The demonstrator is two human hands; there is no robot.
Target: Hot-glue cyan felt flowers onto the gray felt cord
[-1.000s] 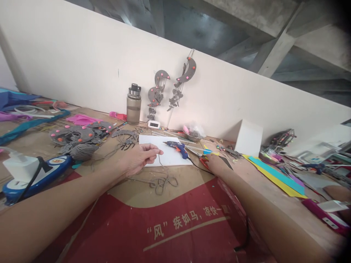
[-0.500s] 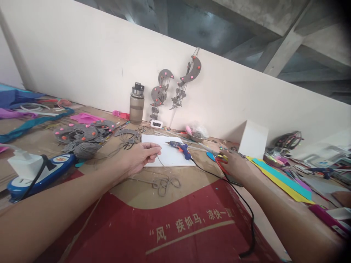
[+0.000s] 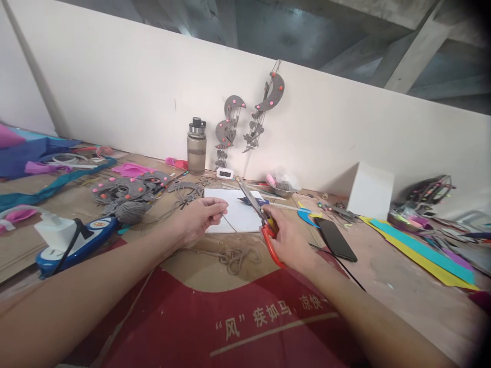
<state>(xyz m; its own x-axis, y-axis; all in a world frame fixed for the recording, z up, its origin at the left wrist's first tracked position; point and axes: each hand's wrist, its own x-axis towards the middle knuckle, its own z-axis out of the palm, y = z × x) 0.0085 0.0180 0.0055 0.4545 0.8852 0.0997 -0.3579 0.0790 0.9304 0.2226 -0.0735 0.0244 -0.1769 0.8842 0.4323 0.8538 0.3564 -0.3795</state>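
Observation:
Between thumb and fingertips my left hand point(image 3: 209, 217) pinches the end of a grey cord point(image 3: 230, 223). The rest of that cord lies in loose loops on the cardboard below. My right hand point(image 3: 286, 235) grips red-handled scissors point(image 3: 271, 246), their blades pointing up and away, slightly parted. Behind the blades a blue glue gun point(image 3: 253, 201) lies on a white sheet point(image 3: 215, 196), partly hidden by the scissors and my hand.
A water bottle point(image 3: 197, 148) and small clock point(image 3: 224, 174) stand by the wall. A phone point(image 3: 335, 240) lies right of my right hand. At left are a blue power strip point(image 3: 103, 225) and a grey yarn ball point(image 3: 129, 210). Felt moons point(image 3: 274, 92) hang on the wall.
My right hand has lifted the scissors from the right and brought them over the white sheet, near my left hand. The phone is now uncovered. The view has shifted slightly.

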